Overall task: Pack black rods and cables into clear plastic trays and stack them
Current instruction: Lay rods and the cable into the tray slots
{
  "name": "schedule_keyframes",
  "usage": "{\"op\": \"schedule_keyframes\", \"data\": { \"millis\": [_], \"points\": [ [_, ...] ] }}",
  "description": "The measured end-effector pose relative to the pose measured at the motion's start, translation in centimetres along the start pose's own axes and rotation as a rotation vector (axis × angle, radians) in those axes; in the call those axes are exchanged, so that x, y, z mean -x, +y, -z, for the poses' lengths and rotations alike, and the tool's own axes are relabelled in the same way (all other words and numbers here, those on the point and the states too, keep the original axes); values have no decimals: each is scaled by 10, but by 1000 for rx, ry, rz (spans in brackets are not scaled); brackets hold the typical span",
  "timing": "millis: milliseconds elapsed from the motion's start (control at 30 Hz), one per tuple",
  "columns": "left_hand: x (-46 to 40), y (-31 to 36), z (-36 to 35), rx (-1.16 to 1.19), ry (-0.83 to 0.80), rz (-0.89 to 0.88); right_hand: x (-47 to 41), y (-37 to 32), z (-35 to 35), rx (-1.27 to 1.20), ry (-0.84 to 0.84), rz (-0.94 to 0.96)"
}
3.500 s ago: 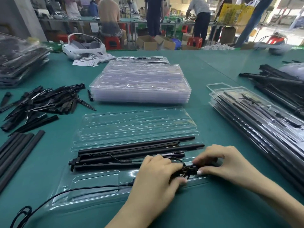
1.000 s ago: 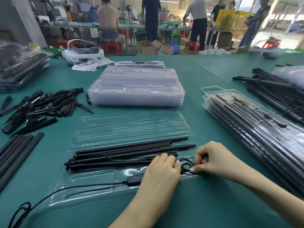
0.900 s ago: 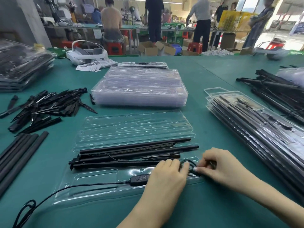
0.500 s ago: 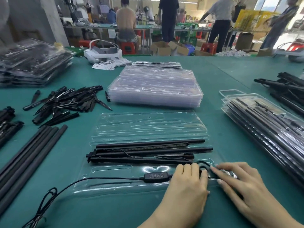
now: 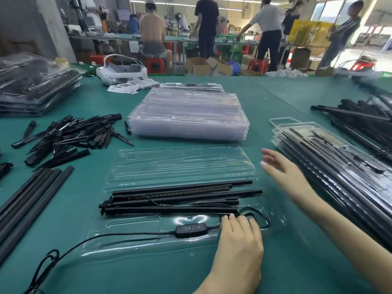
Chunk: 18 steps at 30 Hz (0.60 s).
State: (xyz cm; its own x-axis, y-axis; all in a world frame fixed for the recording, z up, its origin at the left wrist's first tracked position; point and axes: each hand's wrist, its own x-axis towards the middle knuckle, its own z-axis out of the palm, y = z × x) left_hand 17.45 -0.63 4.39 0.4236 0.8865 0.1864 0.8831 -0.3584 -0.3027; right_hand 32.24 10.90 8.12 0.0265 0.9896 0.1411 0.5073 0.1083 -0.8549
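While people work at benches in the bkgd, a green mat (image 5: 286,98) covers the table. No legible writing. Open clear tray (image 5: 180,209) at center holds black rods (image 5: 180,195) w/ a cable (image 5: 127,234) and inline controller (image 5: 191,229). Left hand (image 5: 239,236) lies flat, fingers straight, pressing the cable loop. Right hand (image 5: 280,166) hovers spread, holding nothing. Empty tray stack (image 5: 188,115) sits behind; packed trays (image 5: 331,166) right.

My view: green table (image 5: 286,98), open clear tray (image 5: 148,242) with rods before me, empty tray stack (image 5: 188,117) behind, loose black spikes (image 5: 70,134) left, packed trays (image 5: 331,166) right, white headset (image 5: 121,73) far left.
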Motion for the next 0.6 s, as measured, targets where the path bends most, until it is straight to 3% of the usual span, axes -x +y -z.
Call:
{"op": "schedule_keyframes", "data": {
  "millis": [100,200,333,600],
  "points": [
    [2,2,0,7,-10,8,-50,-1,-20,-380,-109,-356],
    [3,2,-1,13,-1,2,-72,-9,-27,-539,-77,-478],
    [4,0,1,43,-12,-20,-75,-6,-26,-573,-24,-329],
    [10,-11,0,87,-6,5,-43,-8,11,-600,-215,71]
  ]
}}
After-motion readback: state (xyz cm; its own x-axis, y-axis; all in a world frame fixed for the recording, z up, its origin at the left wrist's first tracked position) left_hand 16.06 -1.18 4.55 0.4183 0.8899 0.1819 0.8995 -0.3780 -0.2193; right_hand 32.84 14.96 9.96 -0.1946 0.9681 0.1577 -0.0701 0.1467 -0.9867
